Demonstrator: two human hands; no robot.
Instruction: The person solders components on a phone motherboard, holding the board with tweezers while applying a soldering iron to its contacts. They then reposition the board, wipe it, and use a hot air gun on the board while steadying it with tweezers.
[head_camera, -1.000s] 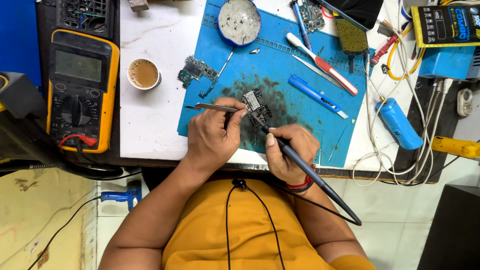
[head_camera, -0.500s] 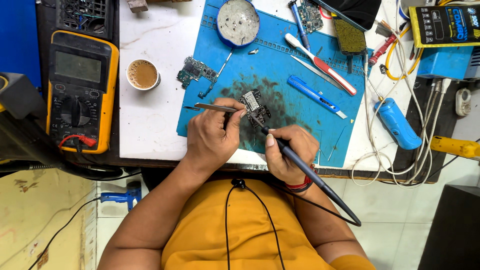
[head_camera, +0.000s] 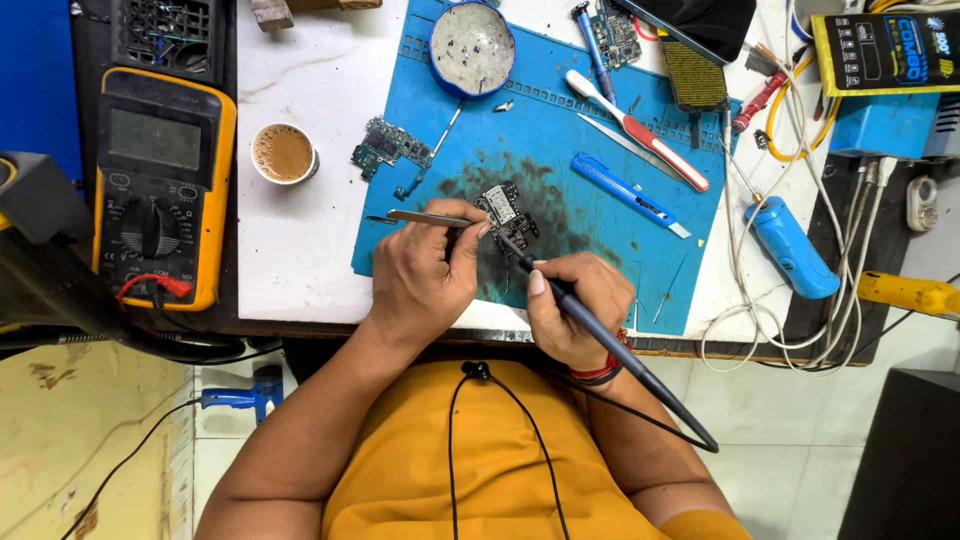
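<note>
**Small board under the iron, mid-mat**

At the far left of the frame we see a yellow multimeter (head_camera: 160, 190), and just right of it a paper cup (head_camera: 284, 153) of brown drink on the white table (head_camera: 300, 250). Next comes the blue work mat (head_camera: 600, 130), with a loose green board fragment (head_camera: 390, 148) near its upper left edge and a round tin (head_camera: 472, 47) at the top.

Our left hand (head_camera: 425, 280) sits at the mat's lower left, thumb and fingers pressed together on metal tweezers (head_camera: 430, 217), whose tips we cannot see clearly. Just right of them, in the sooty middle of the mat, lies the small circuit board (head_camera: 507, 215). Our right hand (head_camera: 580, 310) pinches a soldering iron (head_camera: 560, 295) like a pen, its tip at the board's lower edge.

We judge the board light, stiff and fragile, apt to slide on the mat; it is best held by a bare edge, away from the tiny parts.

Further right lie a blue cutter (head_camera: 625, 192), a red-and-white tool (head_camera: 640, 135) and a blue handheld device (head_camera: 790, 245).
</note>
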